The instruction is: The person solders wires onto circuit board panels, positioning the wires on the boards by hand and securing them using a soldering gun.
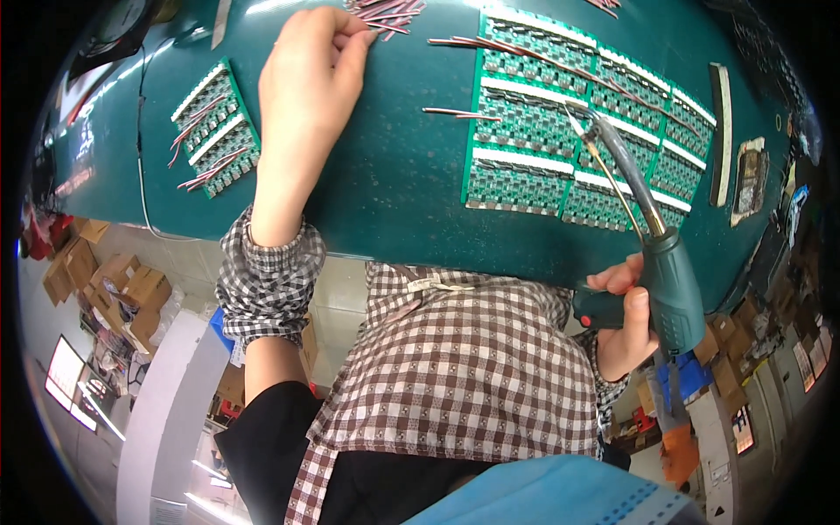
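My left hand [306, 83] reaches across the dark green table [385, 175] and pinches at a heap of thin red wires [385, 13] at its far edge. My right hand [626, 319] grips a green pistol-shaped soldering gun [669, 280] near the table's front edge. The gun's metal tip [588, 122] rests over a large panel of green circuit boards [525, 118] at the centre right. Two loose red wires [459, 114] lie just left of that panel.
A smaller set of circuit boards with red wires attached [214, 127] lies at the left. A grey strip [722, 131] and a small tray [750, 179] sit at the right end. Cardboard boxes [114, 284] stand on the floor below.
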